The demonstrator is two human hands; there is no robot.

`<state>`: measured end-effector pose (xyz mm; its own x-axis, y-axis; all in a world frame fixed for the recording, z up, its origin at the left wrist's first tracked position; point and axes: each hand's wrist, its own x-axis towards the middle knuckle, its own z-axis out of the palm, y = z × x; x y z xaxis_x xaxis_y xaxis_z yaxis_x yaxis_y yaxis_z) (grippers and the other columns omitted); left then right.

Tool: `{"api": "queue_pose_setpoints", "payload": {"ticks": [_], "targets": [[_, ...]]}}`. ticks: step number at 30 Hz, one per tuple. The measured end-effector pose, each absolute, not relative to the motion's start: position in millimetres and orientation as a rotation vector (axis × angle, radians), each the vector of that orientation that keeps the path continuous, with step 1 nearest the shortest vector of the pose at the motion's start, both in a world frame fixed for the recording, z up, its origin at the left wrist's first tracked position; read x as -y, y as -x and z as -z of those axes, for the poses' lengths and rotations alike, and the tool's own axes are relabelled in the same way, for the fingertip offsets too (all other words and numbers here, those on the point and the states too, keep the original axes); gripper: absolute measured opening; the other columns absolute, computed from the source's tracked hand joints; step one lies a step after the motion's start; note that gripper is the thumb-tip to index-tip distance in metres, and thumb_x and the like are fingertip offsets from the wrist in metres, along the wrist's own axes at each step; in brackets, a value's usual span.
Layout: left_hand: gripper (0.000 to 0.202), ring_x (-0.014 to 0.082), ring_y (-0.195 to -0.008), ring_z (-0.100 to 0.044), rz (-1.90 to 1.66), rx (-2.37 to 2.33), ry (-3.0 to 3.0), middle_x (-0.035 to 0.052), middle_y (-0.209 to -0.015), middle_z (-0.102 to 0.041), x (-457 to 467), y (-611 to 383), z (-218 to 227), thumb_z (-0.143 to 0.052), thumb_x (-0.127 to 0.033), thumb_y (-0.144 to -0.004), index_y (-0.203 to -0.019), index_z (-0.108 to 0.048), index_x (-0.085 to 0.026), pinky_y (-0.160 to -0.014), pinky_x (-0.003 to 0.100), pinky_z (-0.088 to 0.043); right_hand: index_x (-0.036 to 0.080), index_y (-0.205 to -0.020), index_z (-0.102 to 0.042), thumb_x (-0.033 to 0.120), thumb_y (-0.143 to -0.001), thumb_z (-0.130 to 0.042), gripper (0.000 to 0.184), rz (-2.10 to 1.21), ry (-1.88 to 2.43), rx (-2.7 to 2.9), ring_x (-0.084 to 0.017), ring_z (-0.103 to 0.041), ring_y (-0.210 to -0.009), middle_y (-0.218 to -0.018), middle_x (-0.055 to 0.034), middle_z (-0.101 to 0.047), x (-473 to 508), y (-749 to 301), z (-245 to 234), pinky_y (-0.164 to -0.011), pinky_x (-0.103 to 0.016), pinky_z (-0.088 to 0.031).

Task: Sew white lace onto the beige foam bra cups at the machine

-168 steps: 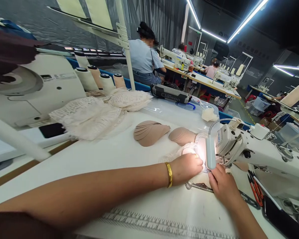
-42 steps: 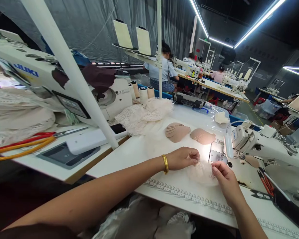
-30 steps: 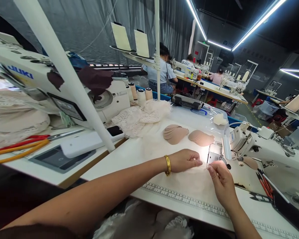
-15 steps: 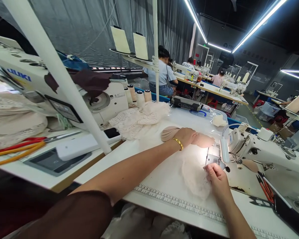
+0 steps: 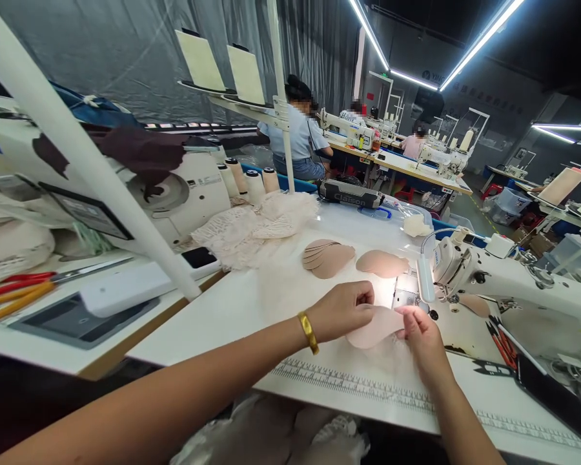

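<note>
Beige cup-shaped piece (image 5: 374,332) was pinched between left hand (image 5: 341,313), at its 11 o'clock edge, and right hand (image 5: 422,329), at its 2 o'clock tip. Long axis ran 8-to-2; metal plate (image 5: 405,298) lay near, at 1 o'clock, right hand closer.

- My white table (image 5: 198,330) has a ruler strip (image 5: 348,382) along the edge nearest me.
- Before me lie fanned beige pieces (image 5: 328,258).
- Rumpled lace (image 5: 252,229) lies left, black snips (image 5: 492,369) right.
</note>
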<state>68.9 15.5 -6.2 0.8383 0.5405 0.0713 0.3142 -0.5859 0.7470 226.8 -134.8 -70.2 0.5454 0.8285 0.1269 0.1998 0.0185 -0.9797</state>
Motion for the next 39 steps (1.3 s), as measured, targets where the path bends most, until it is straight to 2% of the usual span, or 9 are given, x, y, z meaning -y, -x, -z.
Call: {"api": "queue_pose_setpoints", "payload": {"ticks": [6, 8, 12, 15, 19, 23, 28, 34, 39], "targets": [[0.053, 0.0276, -0.114, -0.059, -0.44, -0.022, -2.397, 0.0107, -0.127, -0.062, -7, -85, 1, -0.069, -0.024, -0.069, -0.119, -0.054, -0.02, -0.099, 0.04, -0.049, 0.023, -0.1, -0.074, 0.042, -0.095, -0.064, 0.022, -0.486, 1.561, 1.209, -0.019, -0.066, -0.083, -0.093, -0.0036, -0.074, 151, -215, 47, -0.077, -0.03, -0.053], [0.052, 0.0221, -0.093, -0.066, -0.112, 0.062, -2.333, 0.0045, -0.11, -0.068, -11, -88, -6, -0.069, -0.025, -0.071, -0.121, -0.053, -0.022, -0.08, 0.032, -0.054, 0.024, -0.098, -0.075, 0.036, -0.096, -0.062, 0.018, -0.421, 1.552, 1.289, -0.018, -0.067, -0.082, -0.09, -0.0021, -0.074, 158, -215, 37, -0.077, -0.029, -0.054], [0.007, 0.0158, -0.059, -0.062, 0.364, -0.059, -2.311, -0.0039, -0.067, -0.062, -26, -85, -10, -0.059, -0.026, -0.084, -0.085, -0.058, -0.02, -0.053, 0.023, -0.044, 0.024, -0.098, -0.074, 0.032, -0.098, -0.062, 0.015, -0.147, 1.59, 1.267, -0.015, -0.065, -0.068, -0.085, -0.0011, -0.073, 168, -218, 28, -0.063, -0.025, -0.054], [0.005, 0.0192, -0.068, -0.064, -0.058, -0.238, -2.723, 0.0002, -0.072, -0.067, -37, -79, -10, -0.058, -0.02, -0.087, -0.084, -0.06, -0.018, -0.062, 0.027, -0.045, 0.025, -0.106, -0.072, 0.025, -0.1, -0.059, 0.015, 0.076, 1.567, 1.328, -0.014, -0.067, -0.07, -0.09, -0.0017, -0.074, 162, -217, 34, -0.063, -0.026, -0.056], [0.025, 0.028, -0.092, -0.067, -0.678, -0.407, -3.127, 0.0105, -0.106, -0.073, -50, -67, -13, -0.064, -0.013, -0.087, -0.112, -0.063, -0.016, -0.082, 0.039, -0.047, 0.025, -0.118, -0.067, 0.008, -0.1, -0.047, 0.031, 0.338, 1.483, 1.583, -0.017, -0.071, -0.095, -0.108, -0.0053, -0.075, 138, -223, 50, -0.08, -0.029, -0.057], [0.022, 0.023, -0.091, -0.066, -0.535, 0.018, -2.992, 0.0052, -0.101, -0.072, -55, -61, -4, -0.074, -0.035, -0.09, -0.104, -0.066, -0.019, -0.08, 0.033, -0.046, 0.023, -0.104, -0.07, 0.006, -0.098, -0.044, 0.031, 0.415, 1.552, 1.963, -0.018, -0.069, -0.09, -0.105, -0.0055, -0.076, 127, -249, 66, -0.075, -0.027, -0.053], [0.014, 0.025, -0.099, -0.06, -0.663, 0.161, -2.948, 0.0082, -0.113, -0.069, -40, -95, 19, -0.066, -0.026, -0.094, -0.106, -0.064, -0.019, -0.086, 0.037, -0.044, 0.027, -0.1, -0.071, 0.015, -0.101, -0.05, 0.024, 0.267, 1.603, 2.109, -0.015, -0.065, -0.081, -0.095, 0.0007, -0.073, 137, -274, 72, -0.073, -0.024, -0.049], [0.021, 0.0193, -0.067, -0.052, -0.522, 0.417, -3.146, 0.0028, -0.073, -0.061, -27, -137, 47, -0.065, -0.004, -0.077, -0.068, -0.053, -0.018, -0.062, 0.034, -0.036, 0.026, -0.107, -0.069, 0.006, -0.1, -0.043, 0.033, 0.208, 1.642, 2.155, -0.019, -0.062, -0.095, -0.11, -0.0032, -0.073, 146, -289, 67, -0.079, -0.029, -0.049], [0.024, 0.0185, -0.066, -0.049, -0.771, 0.404, -3.142, 0.0027, -0.071, -0.057, -26, -136, 59, -0.062, -0.005, -0.078, -0.064, -0.048, -0.018, -0.062, 0.034, -0.035, 0.027, -0.117, -0.067, 0.004, -0.093, -0.048, 0.038, 0.254, 1.776, 2.081, -0.022, -0.055, -0.096, -0.114, -0.0066, -0.068, 160, -297, 62, -0.075, -0.031, -0.046]]}}
